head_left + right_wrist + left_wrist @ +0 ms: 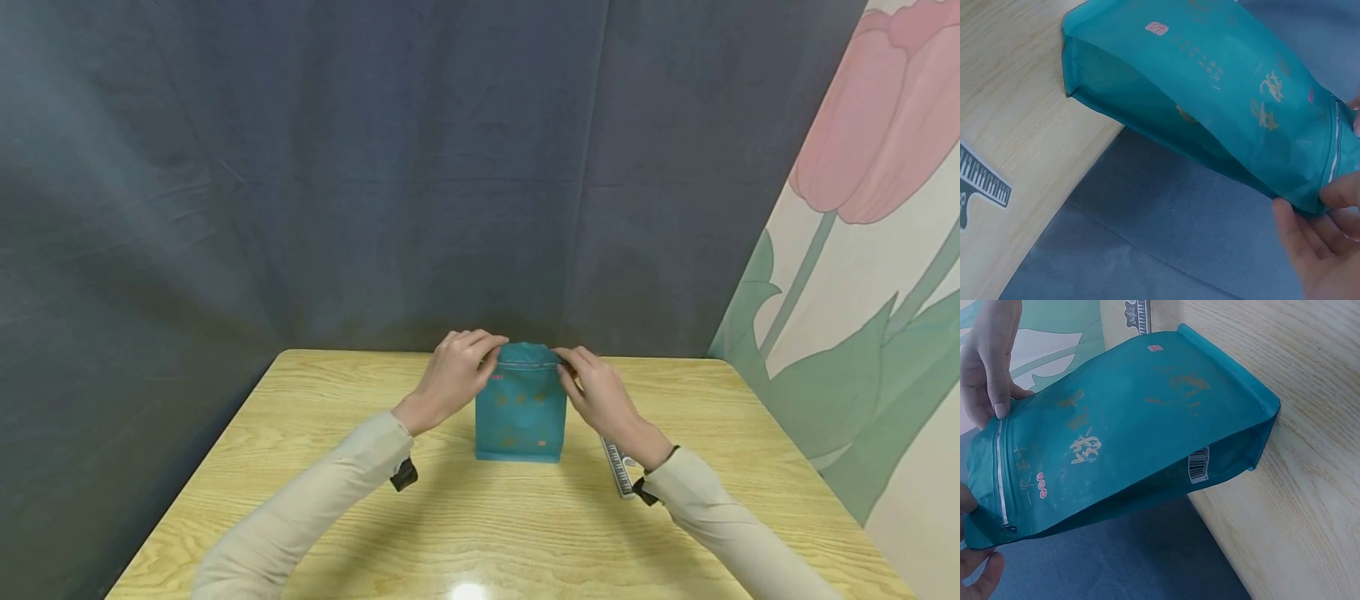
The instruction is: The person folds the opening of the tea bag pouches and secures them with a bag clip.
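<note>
A teal stand-up pouch [521, 417] stands upright on the table, with gold lettering on its front and a pale zip strip near the top. My left hand [453, 371] pinches its upper left corner between thumb and fingers. At the opposite upper corner, my right hand [596, 387] pinches the edge near the strip. In the left wrist view, a small dark piece [1009, 529] sits at one end of the strip, and a barcode [1199, 465] shows on the side fold. The right wrist view has my right thumb and fingers [1297, 234] on either side of the pouch's edge.
On the wooden table [360, 533], right of the pouch, lies a flat dark-and-white piece with a comb-like pattern [618, 468], partly behind my right wrist. A dark curtain [420, 183] hangs behind the table's far edge. A wall painted with tulips [862, 333] borders the right side.
</note>
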`<action>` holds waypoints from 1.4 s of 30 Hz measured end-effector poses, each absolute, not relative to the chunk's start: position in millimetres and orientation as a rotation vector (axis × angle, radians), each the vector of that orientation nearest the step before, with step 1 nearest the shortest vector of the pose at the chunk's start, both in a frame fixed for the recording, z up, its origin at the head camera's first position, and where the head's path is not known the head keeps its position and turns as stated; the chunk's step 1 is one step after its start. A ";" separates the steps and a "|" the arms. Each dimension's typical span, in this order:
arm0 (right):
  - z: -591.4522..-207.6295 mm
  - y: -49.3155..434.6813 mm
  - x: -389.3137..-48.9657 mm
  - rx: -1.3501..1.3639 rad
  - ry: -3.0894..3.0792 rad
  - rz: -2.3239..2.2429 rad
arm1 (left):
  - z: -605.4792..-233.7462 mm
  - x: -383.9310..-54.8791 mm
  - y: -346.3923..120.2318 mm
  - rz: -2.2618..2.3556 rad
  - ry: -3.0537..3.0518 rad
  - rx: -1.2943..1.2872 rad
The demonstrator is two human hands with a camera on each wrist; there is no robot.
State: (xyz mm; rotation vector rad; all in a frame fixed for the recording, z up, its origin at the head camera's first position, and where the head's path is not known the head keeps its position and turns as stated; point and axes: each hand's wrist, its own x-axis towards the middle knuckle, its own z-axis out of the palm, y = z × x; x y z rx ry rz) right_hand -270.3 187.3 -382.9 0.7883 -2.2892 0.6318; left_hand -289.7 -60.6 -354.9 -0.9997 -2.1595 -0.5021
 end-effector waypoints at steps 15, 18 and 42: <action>-384.5 192.1 -268.8 0.795 -2.210 0.649 | -351.3 -288.6 -51.0 -0.480 -2.194 -1.003; -385.3 192.5 -269.0 0.797 -2.189 0.651 | -350.5 -288.5 -48.8 -0.457 -2.196 -0.997; -384.8 191.7 -268.0 0.861 -2.118 0.614 | -349.6 -284.5 -25.5 -0.452 -2.222 -1.072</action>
